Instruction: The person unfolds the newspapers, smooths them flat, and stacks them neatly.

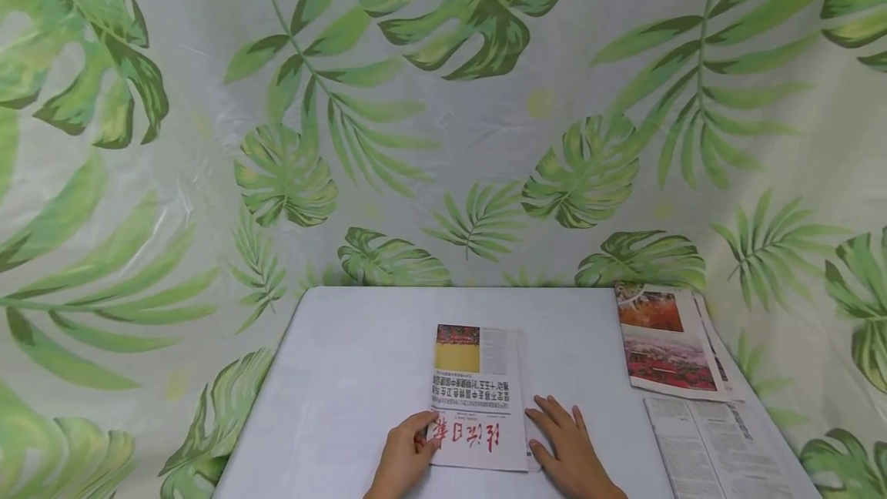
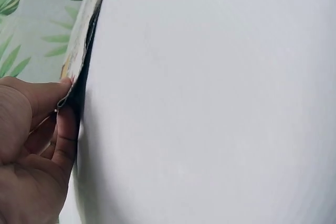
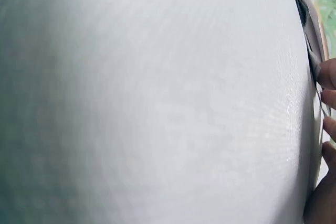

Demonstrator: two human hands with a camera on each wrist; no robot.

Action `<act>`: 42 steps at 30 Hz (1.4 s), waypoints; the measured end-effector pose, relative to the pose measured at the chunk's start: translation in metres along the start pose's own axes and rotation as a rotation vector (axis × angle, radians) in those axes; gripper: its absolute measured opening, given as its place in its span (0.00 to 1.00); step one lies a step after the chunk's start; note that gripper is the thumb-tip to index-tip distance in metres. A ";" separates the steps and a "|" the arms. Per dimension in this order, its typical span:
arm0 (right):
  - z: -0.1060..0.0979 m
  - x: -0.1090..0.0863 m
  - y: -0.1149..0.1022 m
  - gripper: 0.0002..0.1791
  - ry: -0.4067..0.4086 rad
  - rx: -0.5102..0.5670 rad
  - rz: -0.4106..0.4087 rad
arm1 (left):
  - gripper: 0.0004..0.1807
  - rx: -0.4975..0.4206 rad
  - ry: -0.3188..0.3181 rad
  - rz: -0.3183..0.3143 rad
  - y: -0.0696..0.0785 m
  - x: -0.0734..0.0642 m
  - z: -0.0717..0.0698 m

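Observation:
A folded newspaper (image 1: 478, 383) with a red masthead and a red-and-yellow picture lies on the white table, its print upside down in the head view. My left hand (image 1: 404, 449) pinches its lower left edge. In the left wrist view, that hand (image 2: 39, 135) has its thumb on top of the folded edge and fingers underneath. At the lower right edge of the paper, my right hand (image 1: 571, 443) rests with fingers spread. The right wrist view catches only fingertips (image 3: 328, 98) along the layered paper edge (image 3: 313, 40).
A newspaper with flower pictures (image 1: 668, 345) lies at the table's right back edge. In front of it is another printed newspaper sheet (image 1: 714, 449). The white table (image 1: 346, 376) backs onto a leaf-patterned curtain (image 1: 478, 137), which also hangs along both sides.

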State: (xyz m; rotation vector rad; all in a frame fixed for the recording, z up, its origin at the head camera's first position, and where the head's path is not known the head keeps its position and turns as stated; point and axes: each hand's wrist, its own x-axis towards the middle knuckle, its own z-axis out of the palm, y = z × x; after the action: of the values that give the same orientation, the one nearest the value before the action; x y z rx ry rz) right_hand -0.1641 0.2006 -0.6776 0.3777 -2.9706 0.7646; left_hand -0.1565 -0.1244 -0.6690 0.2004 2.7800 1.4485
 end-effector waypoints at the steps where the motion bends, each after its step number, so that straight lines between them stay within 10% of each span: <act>1: 0.000 0.001 0.000 0.26 -0.003 0.005 -0.004 | 0.24 -0.003 0.012 -0.015 0.000 -0.001 0.000; 8: 0.002 0.005 -0.002 0.27 -0.021 0.040 -0.016 | 0.23 0.041 0.147 -0.099 0.008 -0.006 0.006; 13: 0.003 0.005 0.000 0.28 -0.031 0.044 -0.010 | 0.27 0.229 0.268 -0.190 0.022 -0.005 0.017; 17: 0.004 0.004 0.005 0.29 -0.010 0.030 -0.002 | 0.28 0.293 0.356 -0.152 0.043 -0.003 0.026; 26: 0.004 0.003 0.011 0.32 0.008 0.047 -0.010 | 0.21 0.234 0.234 -0.004 0.074 0.008 0.062; 42: 0.001 0.002 0.010 0.35 0.034 0.044 -0.064 | 0.22 0.251 0.126 -0.015 0.080 0.029 0.112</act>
State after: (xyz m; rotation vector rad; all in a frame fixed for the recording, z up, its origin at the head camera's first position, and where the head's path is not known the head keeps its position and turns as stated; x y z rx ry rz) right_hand -0.1690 0.2083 -0.6831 0.4551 -2.8988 0.8224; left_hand -0.1692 0.0161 -0.6662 0.0901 3.0533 1.1425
